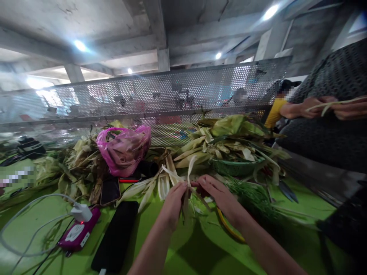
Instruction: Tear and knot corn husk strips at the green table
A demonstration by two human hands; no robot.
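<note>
Over the green table, my left hand (175, 200) pinches pale strips of corn husk (191, 168) that stick up and hang down from the fingers. My right hand (210, 187) closes on the same strips just to the right, its fingertips almost touching the left ones. Loose husks (164, 183) lie behind the hands. A yellow ring-shaped edge (229, 229) shows partly under my right forearm. To the right of that forearm spreads a bunch of thin green strands (249, 198).
A green basket (237, 167) heaped with husks stands behind, beside a pink plastic bag (124, 149). Left lie a black phone (116, 236), another phone (110, 191) and a purple power strip (80, 231) with cables. Scissors (288, 191) lie right. A co-worker's hands (329, 107) hold a strip.
</note>
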